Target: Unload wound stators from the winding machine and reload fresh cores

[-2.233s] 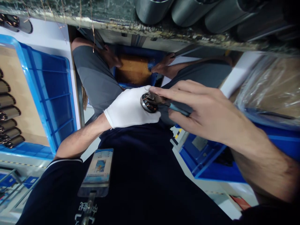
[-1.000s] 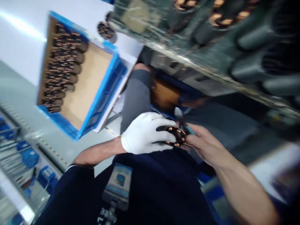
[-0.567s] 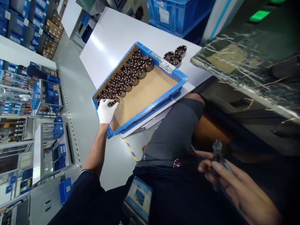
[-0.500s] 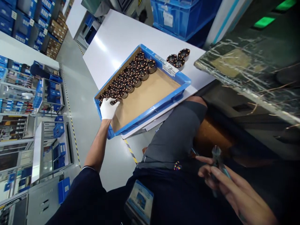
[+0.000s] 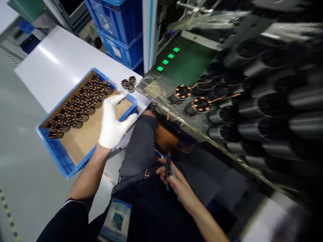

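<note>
My left hand (image 5: 114, 122), in a white glove, is raised over the near side of a blue tray (image 5: 55, 148). Its thumb and fingers are spread with nothing between them. Inside the tray, copper-wound motor stators (image 5: 87, 109) stand in packed rows on a brown liner. My bare right hand (image 5: 174, 178) is closed around a pair of cutting pliers (image 5: 168, 168) above my lap. On the bench to the right, two stators (image 5: 202, 105) with loose copper wire ends sit near the edge, in front of several dark metal cylinders (image 5: 254, 129).
A small group of three stators (image 5: 129, 84) stands on the white table (image 5: 65, 50) beyond the tray. Stacked blue crates (image 5: 121, 30) rise behind it. Green-lit buttons (image 5: 168, 59) mark a machine at the bench, whose edge juts over my right side.
My gloved left hand has left the stators at the tray's far-left end and moved right, opening. The view has swung right onto the bench. The pliers stay in my right hand.
</note>
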`<action>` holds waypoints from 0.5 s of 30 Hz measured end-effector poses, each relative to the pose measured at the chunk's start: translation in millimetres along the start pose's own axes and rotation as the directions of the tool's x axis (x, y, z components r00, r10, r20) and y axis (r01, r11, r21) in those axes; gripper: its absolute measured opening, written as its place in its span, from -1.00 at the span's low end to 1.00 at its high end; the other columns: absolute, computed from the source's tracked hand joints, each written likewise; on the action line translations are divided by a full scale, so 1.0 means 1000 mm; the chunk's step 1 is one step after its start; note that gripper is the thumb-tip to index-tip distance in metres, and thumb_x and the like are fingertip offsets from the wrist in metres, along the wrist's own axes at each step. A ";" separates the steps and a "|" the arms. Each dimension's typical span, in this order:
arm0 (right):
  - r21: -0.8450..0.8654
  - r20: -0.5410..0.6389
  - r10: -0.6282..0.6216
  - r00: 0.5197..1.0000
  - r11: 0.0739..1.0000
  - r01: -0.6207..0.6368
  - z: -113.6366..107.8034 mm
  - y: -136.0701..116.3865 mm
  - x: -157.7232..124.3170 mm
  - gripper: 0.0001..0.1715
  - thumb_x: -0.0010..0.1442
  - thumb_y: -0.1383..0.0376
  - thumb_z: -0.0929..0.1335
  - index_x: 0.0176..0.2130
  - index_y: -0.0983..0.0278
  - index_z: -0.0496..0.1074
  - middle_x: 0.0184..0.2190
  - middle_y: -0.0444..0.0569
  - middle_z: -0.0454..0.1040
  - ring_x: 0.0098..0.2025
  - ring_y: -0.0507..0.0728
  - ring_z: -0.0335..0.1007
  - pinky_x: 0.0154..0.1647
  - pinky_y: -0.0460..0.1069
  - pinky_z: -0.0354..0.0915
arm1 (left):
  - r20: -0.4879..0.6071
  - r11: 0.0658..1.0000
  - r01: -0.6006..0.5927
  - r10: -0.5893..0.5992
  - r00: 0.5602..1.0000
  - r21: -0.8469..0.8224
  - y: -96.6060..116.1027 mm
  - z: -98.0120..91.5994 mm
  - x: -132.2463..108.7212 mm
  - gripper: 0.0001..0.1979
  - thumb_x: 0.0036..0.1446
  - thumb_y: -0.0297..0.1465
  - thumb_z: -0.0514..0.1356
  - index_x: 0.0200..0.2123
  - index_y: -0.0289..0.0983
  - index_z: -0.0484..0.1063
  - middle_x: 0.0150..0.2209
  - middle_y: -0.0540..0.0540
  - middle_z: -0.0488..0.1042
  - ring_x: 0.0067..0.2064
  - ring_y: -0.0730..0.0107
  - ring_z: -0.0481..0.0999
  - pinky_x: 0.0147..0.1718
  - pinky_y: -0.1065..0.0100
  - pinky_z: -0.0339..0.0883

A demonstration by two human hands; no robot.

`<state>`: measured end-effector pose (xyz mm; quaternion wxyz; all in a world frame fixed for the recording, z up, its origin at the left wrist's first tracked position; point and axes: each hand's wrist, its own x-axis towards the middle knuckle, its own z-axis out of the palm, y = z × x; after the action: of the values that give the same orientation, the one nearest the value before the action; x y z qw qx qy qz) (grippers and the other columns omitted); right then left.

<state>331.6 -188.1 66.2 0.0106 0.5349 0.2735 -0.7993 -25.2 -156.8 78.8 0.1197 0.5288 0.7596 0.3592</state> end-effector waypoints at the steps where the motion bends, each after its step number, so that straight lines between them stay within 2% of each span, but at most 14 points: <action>1: -0.030 0.037 -0.015 0.999 0.999 0.016 0.003 -0.004 -0.003 -0.17 0.20 0.18 0.38 0.42 0.20 0.42 -0.05 0.01 0.62 -0.15 0.16 0.44 -0.10 0.06 0.33 | 0.057 0.994 -0.090 0.093 0.994 -0.057 0.016 0.024 0.018 -0.37 0.45 -0.05 0.40 0.42 -0.14 0.36 0.35 -0.27 0.47 0.39 -0.11 0.47 0.43 -0.12 0.35; 2: -0.062 0.069 -0.029 0.997 0.997 0.033 0.005 -0.008 -0.006 -0.17 0.20 0.20 0.35 0.43 0.20 0.41 -0.06 0.00 0.61 -0.15 0.16 0.44 -0.09 0.07 0.32 | 0.110 0.981 -0.167 0.177 0.978 -0.097 0.030 0.047 0.035 -0.39 0.47 -0.03 0.37 0.42 -0.14 0.37 0.38 -0.28 0.47 0.43 -0.11 0.44 0.47 -0.13 0.30; 4: -0.113 0.105 -0.058 0.993 0.991 0.070 0.006 -0.010 -0.015 -0.15 0.23 0.23 0.31 0.47 0.18 0.38 -0.01 -0.01 0.59 -0.15 0.15 0.44 -0.06 0.09 0.33 | 0.225 0.960 -0.249 0.274 0.935 -0.131 0.047 0.090 0.064 -0.48 0.50 -0.04 0.35 0.34 -0.17 0.44 0.41 -0.30 0.46 0.48 -0.12 0.39 0.50 -0.14 0.25; 7: -0.148 0.029 -0.134 0.991 0.980 0.137 0.002 0.000 -0.027 -0.13 0.32 0.24 0.27 0.55 0.11 0.29 0.11 -0.02 0.56 -0.11 0.14 0.44 0.03 0.10 0.34 | 0.347 0.956 -0.260 0.291 0.892 -0.135 0.043 0.132 0.091 -0.67 0.49 -0.09 0.34 0.07 -0.21 0.53 0.24 -0.28 0.59 0.39 -0.14 0.49 0.41 -0.11 0.35; 9: -0.160 -0.067 -0.192 0.979 0.971 0.180 -0.003 0.013 -0.031 -0.12 0.36 0.24 0.27 0.60 0.08 0.23 0.12 -0.04 0.56 -0.09 0.13 0.44 0.10 0.11 0.34 | 0.345 0.960 -0.213 0.265 0.900 -0.182 0.033 0.141 0.096 -0.70 0.49 -0.07 0.32 -0.04 -0.18 0.49 0.10 -0.22 0.63 0.26 -0.11 0.59 0.30 -0.09 0.45; 11: -0.158 -0.144 -0.241 0.960 0.963 0.218 -0.006 0.026 -0.034 -0.09 0.37 0.25 0.28 0.62 0.08 0.21 0.10 -0.05 0.58 -0.09 0.13 0.45 0.13 0.11 0.36 | 0.290 0.933 -0.128 0.232 0.929 -0.336 0.029 0.138 0.090 -0.67 0.53 0.00 0.24 -0.02 -0.13 0.41 0.08 -0.17 0.62 0.16 -0.03 0.64 0.22 -0.08 0.51; 13: -0.166 -0.207 -0.282 0.937 0.954 0.251 -0.005 0.035 -0.036 -0.14 0.40 0.25 0.30 0.61 0.09 0.26 0.06 -0.05 0.60 -0.11 0.13 0.46 0.09 0.10 0.39 | 0.236 0.837 -0.050 0.210 0.949 -0.545 0.036 0.128 0.073 -0.64 0.55 0.07 0.18 0.05 -0.07 0.32 0.10 -0.13 0.61 0.11 0.06 0.66 0.15 -0.08 0.56; 15: -0.207 -0.263 -0.331 0.906 0.937 0.282 -0.001 0.035 -0.040 -0.26 0.47 0.23 0.32 0.55 0.09 0.36 0.01 -0.05 0.62 -0.11 0.13 0.47 0.10 0.10 0.41 | 0.205 0.743 -0.008 0.196 0.959 -0.669 0.053 0.118 0.047 -0.58 0.52 0.11 0.24 0.12 -0.03 0.27 0.07 -0.08 0.58 0.04 0.13 0.67 0.09 -0.05 0.60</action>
<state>360.0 -228.6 85.6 -0.1120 0.5952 0.4178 -0.6772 59.2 -56.1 39.6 0.3787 0.5356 0.5296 0.5377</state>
